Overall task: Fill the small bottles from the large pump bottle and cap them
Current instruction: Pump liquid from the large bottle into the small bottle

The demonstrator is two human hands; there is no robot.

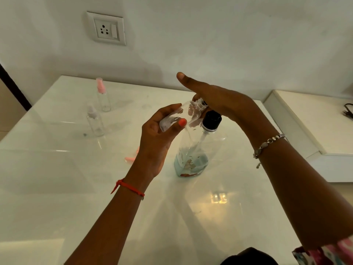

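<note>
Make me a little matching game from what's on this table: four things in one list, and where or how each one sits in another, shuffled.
Things:
1 uncapped small bottle
2 large pump bottle
3 pink-capped bottle
4 loose pink cap

States:
A standing upright, far left
B lying on the table
C held tilted in the left hand
D under the flat right hand

Pairs: 1-C, 2-D, 3-A, 4-B.

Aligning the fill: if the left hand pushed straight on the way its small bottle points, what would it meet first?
Probably the right hand pressing the large pump bottle; the mouth of the small bottle looks nearly against it, though depth is unclear.
</note>
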